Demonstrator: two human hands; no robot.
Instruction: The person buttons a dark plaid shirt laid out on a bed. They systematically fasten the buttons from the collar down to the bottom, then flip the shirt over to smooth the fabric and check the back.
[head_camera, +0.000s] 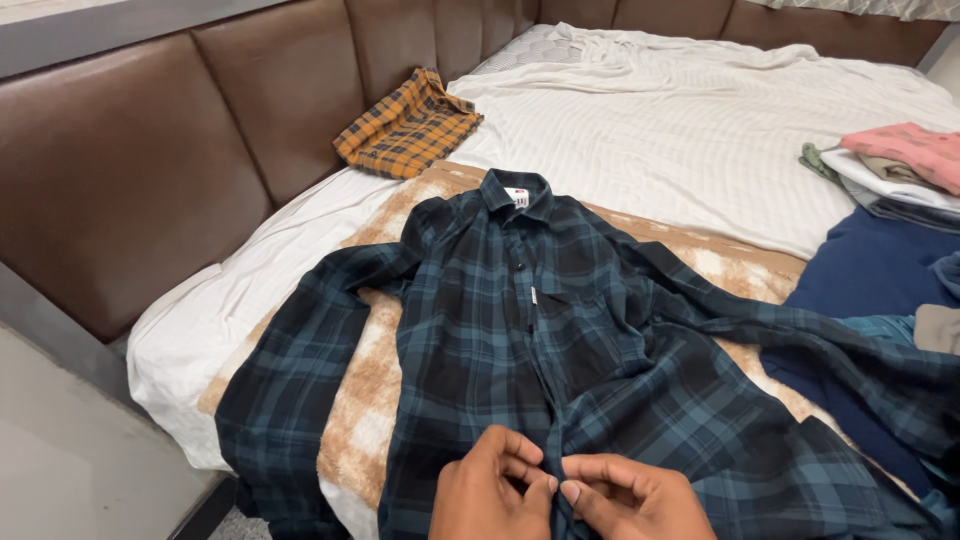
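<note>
A dark blue-green plaid shirt (520, 330) lies face up on a tan fuzzy blanket (375, 390), collar away from me and sleeves spread to both sides. My left hand (490, 485) and my right hand (630, 495) meet at the bottom of the shirt's front placket, near the lower edge of the view. The fingertips of both hands pinch the fabric edges together at the centre line. What lies between the fingers is hidden.
A folded orange plaid shirt (408, 125) rests against the brown padded headboard (150, 170). A white striped sheet (700, 130) covers the bed. At the right edge sits a pile of clothes (905, 165) with a pink item on top, and a navy garment (870, 270).
</note>
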